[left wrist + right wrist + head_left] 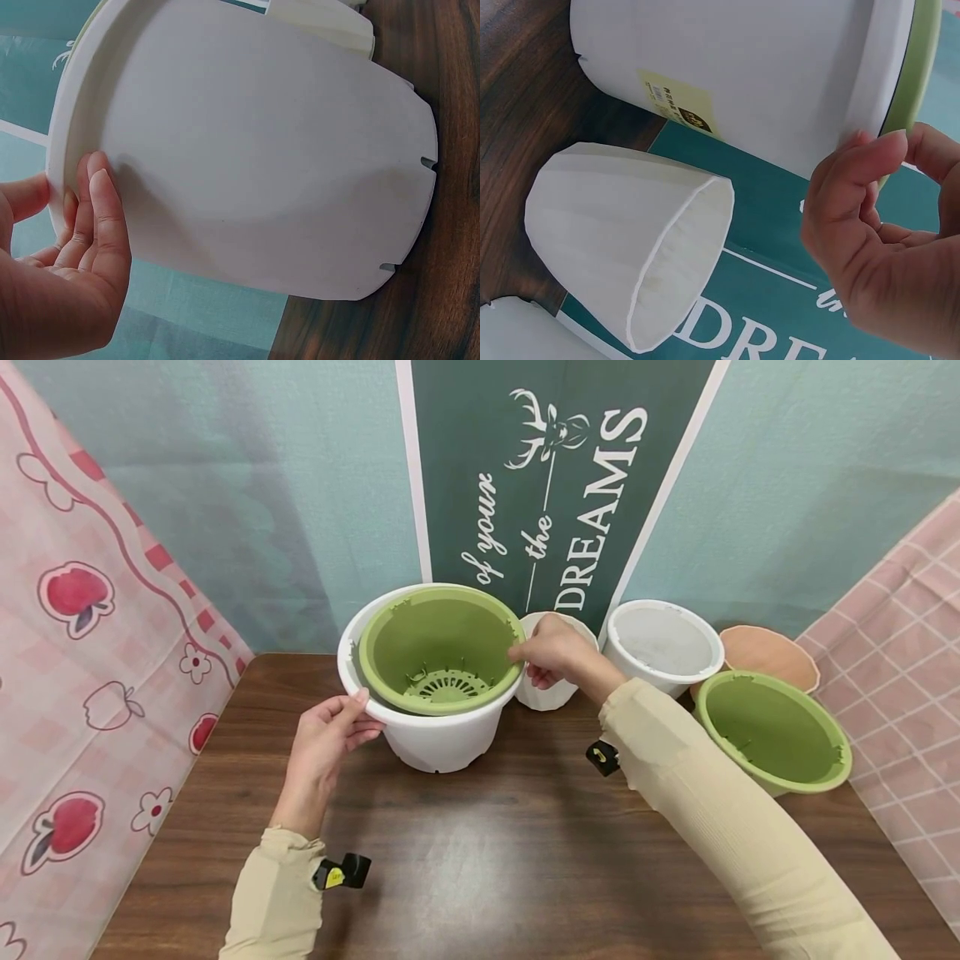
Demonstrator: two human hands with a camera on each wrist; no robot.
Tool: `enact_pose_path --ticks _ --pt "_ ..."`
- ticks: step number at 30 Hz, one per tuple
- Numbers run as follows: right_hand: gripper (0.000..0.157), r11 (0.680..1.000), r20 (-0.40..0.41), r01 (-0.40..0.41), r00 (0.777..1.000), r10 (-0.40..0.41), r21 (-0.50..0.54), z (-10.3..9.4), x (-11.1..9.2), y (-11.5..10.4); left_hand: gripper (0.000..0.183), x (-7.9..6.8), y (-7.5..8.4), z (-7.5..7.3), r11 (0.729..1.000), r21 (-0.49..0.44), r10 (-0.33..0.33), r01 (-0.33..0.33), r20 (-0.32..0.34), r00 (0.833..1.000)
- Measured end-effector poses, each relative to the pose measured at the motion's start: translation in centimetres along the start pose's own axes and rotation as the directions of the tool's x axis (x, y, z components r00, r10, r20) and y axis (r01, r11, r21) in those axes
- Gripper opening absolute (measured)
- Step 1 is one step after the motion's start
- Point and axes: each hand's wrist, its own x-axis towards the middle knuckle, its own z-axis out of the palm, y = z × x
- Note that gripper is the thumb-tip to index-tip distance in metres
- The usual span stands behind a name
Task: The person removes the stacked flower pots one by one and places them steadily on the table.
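Observation:
A large white flowerpot [442,745] stands upright on the table, with a smaller green flowerpot [438,639] inside it. The green rim sits slightly above the white one, and slots show in its base. My left hand [324,743] pinches the white pot's rim at the near left, thumb on top and fingers [109,210] underneath. On the opposite side, my right hand [557,650] pinches the green pot's rim, its bent fingers close against the white rim. A yellow label [679,105] is on the white pot's side in the right wrist view.
Just right of the nested pots is a small white faceted pot [607,225]. Farther right stand another white pot [660,672], an orange pot [772,652] and a second green pot [780,727]. Patterned cloths hang around the wooden table [465,860].

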Motion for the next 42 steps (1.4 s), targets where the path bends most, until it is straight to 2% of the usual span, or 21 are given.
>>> enact_pose_path --ticks 4,11,23,35,42 --pt "0.019 1.000 -0.001 0.003 1.000 -0.003 -0.009 0.04 0.14 0.06 0.019 -0.04 -0.01 -0.02 1.000 -0.002 0.002 -0.002 0.002 1.000" --pt "0.012 1.000 -0.001 0.025 1.000 -0.025 -0.015 0.14 0.29 0.01 0.019 -0.09 -0.01 -0.01 1.000 -0.004 0.002 -0.003 -0.002 1.000" --pt "0.012 0.998 0.026 0.050 0.998 -0.049 -0.027 -0.11 -0.12 -0.04 0.018 -0.17 -0.02 0.19 1.000 -0.016 0.010 -0.010 -0.017 1.000" --pt "0.019 0.991 -0.024 0.081 0.996 -0.084 -0.103 -0.20 0.04 0.07 0.019 -0.13 -0.07 0.25 0.999 -0.028 0.026 -0.026 -0.015 1.000" --pt "0.018 0.992 -0.058 0.096 0.993 -0.101 -0.076 -0.27 -0.19 -0.09 0.019 -0.13 -0.10 0.34 0.999 -0.027 0.029 -0.030 -0.014 0.999"
